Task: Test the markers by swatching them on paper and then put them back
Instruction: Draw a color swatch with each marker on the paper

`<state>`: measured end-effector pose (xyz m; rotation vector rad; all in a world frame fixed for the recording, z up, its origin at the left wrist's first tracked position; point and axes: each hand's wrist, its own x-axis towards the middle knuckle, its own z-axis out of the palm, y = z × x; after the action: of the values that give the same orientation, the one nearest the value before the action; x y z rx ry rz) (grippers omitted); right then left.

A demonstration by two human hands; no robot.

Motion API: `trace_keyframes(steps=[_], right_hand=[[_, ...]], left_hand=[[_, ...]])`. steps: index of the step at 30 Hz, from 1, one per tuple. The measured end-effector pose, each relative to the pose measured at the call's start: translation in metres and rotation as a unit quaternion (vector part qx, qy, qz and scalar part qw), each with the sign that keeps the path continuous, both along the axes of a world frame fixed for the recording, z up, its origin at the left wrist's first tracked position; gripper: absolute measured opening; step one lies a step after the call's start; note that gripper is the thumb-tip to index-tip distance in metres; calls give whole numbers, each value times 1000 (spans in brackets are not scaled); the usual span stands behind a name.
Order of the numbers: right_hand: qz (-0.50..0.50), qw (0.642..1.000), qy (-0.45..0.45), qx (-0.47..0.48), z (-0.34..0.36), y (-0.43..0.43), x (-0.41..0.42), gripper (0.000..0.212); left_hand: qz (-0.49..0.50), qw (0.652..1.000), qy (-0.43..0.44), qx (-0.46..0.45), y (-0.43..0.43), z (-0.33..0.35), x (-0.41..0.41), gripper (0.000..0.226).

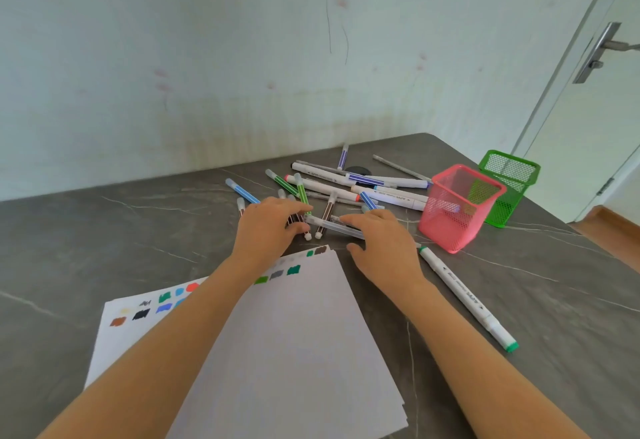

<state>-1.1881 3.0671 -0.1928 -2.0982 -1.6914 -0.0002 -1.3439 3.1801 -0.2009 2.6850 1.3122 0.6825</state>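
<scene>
the grey table (104, 231) carries two overlapping paper (294, 352) sheets with colour swatches along their far edges. both forearms reach over them: the left hand (268, 227) lies palm-down with curled fingers on the markers (329, 189), the right hand (384, 244) touches a pale marker; i cannot tell either grip. the pink cup (457, 206) and green cup (509, 186) stand right; contents unclear.
</scene>
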Motion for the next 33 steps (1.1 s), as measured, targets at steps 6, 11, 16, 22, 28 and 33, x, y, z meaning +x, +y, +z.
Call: trace_keyframes(steps=[6, 11, 16, 22, 28, 33], right_hand=[[-10, 1000, -19, 20, -12, 11, 3, 39], [12, 998, -2, 61, -16, 14, 7, 31], [26, 977, 195, 87, 1, 3, 2, 26], [7, 802, 594, 62, 16, -8, -30, 14], [43, 814, 576, 58, 6, -8, -48, 13], [3, 753, 638, 159, 15, -10, -8, 13]], left_hand=[[-65, 997, -26, 33, 11, -8, 5, 27], [-85, 992, -69, 61, 6, -8, -9, 19], [-49, 993, -106, -23, -17, 3, -36, 19], [-35, 977, -158, -138, -59, 10, -52, 18], [-16, 988, -139, -64, -75, -2, -54, 25], [31, 986, -138, -84, -64, -9, -81, 26]])
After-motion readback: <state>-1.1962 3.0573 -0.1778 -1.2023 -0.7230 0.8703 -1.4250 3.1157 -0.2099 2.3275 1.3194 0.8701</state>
